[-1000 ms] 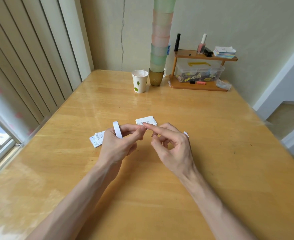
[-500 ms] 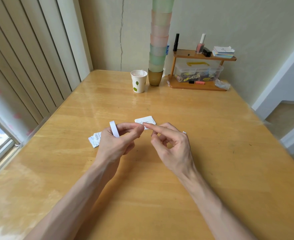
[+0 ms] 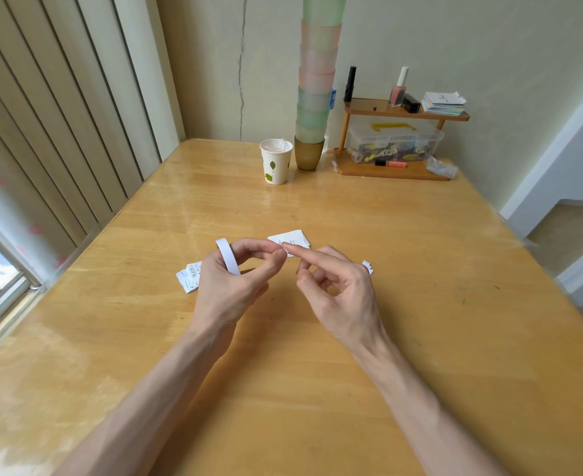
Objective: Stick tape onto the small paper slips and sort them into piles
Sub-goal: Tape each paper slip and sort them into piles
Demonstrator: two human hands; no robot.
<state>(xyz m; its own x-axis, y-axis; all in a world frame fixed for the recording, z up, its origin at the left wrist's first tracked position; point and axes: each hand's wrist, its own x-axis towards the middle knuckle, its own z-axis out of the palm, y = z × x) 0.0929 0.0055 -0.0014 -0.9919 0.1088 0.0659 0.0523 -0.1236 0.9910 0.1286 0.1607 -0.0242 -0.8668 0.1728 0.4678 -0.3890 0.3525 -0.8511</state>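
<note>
My left hand (image 3: 224, 290) grips the narrow white tape roll (image 3: 227, 257). My right hand (image 3: 341, 290) holds nothing, its forefinger touching the loose end. Printed white paper slips (image 3: 291, 238) lie just beyond on the wooden table (image 3: 283, 389). I judge I'm freeing tape; next needs a firm pinch and pull.

Two slender forearms (image 3: 166, 383), bare along all their visible length, end in the left hand (image 3: 224, 286) and right hand (image 3: 341, 293), both bare, with long thin fingers (image 3: 303, 252).
</note>
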